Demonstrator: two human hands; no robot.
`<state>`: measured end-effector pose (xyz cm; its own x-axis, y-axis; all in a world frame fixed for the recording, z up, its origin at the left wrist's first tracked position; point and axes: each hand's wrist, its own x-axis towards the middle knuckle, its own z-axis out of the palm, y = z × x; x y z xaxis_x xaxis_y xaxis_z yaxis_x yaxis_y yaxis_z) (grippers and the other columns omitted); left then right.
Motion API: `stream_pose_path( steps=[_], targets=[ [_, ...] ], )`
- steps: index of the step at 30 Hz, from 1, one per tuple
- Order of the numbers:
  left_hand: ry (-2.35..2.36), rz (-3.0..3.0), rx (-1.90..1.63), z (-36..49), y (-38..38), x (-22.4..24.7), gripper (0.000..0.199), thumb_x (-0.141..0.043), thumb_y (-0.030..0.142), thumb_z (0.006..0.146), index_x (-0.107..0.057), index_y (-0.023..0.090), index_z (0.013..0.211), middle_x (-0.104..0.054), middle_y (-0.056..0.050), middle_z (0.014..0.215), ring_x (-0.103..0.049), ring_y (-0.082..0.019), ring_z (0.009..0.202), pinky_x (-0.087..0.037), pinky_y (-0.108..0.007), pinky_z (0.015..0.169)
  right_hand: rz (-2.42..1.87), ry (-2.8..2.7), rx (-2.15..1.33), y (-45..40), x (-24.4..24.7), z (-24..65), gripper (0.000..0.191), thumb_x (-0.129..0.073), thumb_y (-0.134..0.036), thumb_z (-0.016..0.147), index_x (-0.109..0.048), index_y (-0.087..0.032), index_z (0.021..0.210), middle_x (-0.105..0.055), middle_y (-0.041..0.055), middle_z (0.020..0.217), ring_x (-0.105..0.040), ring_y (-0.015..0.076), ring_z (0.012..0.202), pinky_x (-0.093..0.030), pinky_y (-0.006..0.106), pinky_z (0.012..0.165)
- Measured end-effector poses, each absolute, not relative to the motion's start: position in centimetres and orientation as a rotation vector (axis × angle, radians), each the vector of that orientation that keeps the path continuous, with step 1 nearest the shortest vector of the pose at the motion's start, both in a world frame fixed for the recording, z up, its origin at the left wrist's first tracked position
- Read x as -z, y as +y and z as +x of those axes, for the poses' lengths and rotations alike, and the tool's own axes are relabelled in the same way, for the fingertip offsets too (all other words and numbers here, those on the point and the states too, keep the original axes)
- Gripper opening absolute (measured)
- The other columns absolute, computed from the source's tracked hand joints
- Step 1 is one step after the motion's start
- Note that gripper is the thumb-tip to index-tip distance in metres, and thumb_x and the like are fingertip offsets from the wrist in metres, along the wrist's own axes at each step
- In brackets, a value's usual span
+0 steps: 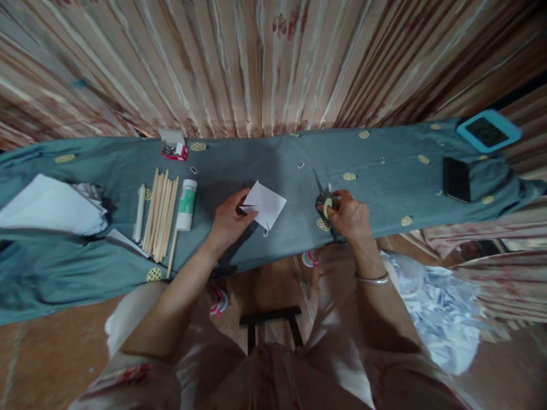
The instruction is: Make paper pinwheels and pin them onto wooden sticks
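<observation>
Near the front edge of the cloth-covered worktop (290,159), at mid-length, the left hand (233,219) pinches a square of white paper (269,206) between thumb and fingers; slits show at its left and lower corners. The right hand (348,215), also near the front edge, grips scissors (328,206) by green handles, partly covered by the fingers; the blades are blurred, their spread uncertain. Toward the left end lie a glue stick (187,205), wooden sticks (160,213) and a paper stack (51,205), whose lower layers are indistinct. Small contents of the red-and-white box (174,149), at the back edge, are unresolved.
</observation>
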<state>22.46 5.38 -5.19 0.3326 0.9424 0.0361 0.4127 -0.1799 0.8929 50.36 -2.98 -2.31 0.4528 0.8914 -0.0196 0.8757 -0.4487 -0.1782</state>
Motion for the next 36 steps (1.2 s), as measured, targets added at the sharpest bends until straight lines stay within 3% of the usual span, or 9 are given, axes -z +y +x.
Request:
stream_pose_path(
  steps=[4,7,11,21,26,36],
  targets=[
    [1.219,2.19,-0.87,21.9,5.3,5.6,0.043,-0.062,0.029,0.084,-0.062,0.018,0.125,-0.061,-0.013,0.137,-0.054,-0.029,0.128,-0.043,-0.049,0.109,-2.569,-1.566,-0.107,-3.1,2.3,50.2,0.045,-0.06,-0.044,0.088,-0.061,-0.013,0.12,-0.076,0.0197,0.096,-0.072,0.0352,0.092,-0.051,0.039,0.078],
    [1.072,2.416,-0.748,22.5,4.3,5.7,0.035,-0.049,0.025,0.093,-0.063,0.017,0.124,-0.061,-0.012,0.139,-0.046,-0.028,0.137,-0.038,-0.052,0.114,-2.555,-1.584,-0.104,-3.2,2.4,50.2,0.046,-0.058,-0.043,0.089,-0.059,-0.013,0.122,-0.076,0.0206,0.098,-0.072,0.0354,0.092,-0.051,0.04,0.078],
    [0.983,2.553,-0.533,23.6,2.6,6.0,0.041,-0.045,0.029,0.097,-0.058,0.013,0.132,-0.054,-0.016,0.146,-0.038,-0.03,0.145,-0.03,-0.054,0.119,-2.528,-1.601,-0.096,-3.4,2.6,50.3,0.043,-0.055,-0.037,0.089,-0.058,-0.013,0.124,-0.076,0.0189,0.097,-0.072,0.0339,0.09,-0.051,0.04,0.079],
    [0.996,2.61,-0.364,23.5,2.0,6.4,0.049,-0.047,0.036,0.098,-0.052,0.008,0.138,-0.046,-0.02,0.152,-0.033,-0.032,0.148,-0.026,-0.053,0.121,-2.626,-1.701,-0.04,-3.3,1.5,50.1,0.031,-0.052,-0.033,0.092,-0.067,-0.015,0.113,-0.076,0.0178,0.1,-0.071,0.0288,0.086,-0.045,0.033,0.069],
    [0.983,2.567,-0.389,23.5,2.0,6.6,0.047,-0.049,0.036,0.098,-0.052,0.012,0.137,-0.045,-0.02,0.153,-0.034,-0.032,0.147,-0.026,-0.056,0.121,-2.638,-1.7,0.008,-3.3,1.5,50.1,0.032,-0.052,-0.031,0.093,-0.067,-0.014,0.116,-0.075,0.0183,0.1,-0.071,0.028,0.088,-0.044,0.031,0.069],
    [1.039,2.396,-0.708,21.6,3.4,6.8,0.042,-0.042,0.034,0.099,-0.055,0.013,0.133,-0.051,-0.018,0.147,-0.044,-0.029,0.14,-0.036,-0.05,0.118,-2.518,-1.713,0.031,-3.6,2.3,51.0,0.036,-0.047,-0.031,0.092,-0.07,-0.014,0.113,-0.073,0.0207,0.107,-0.067,0.0337,0.096,-0.05,0.041,0.083]
  ],
)
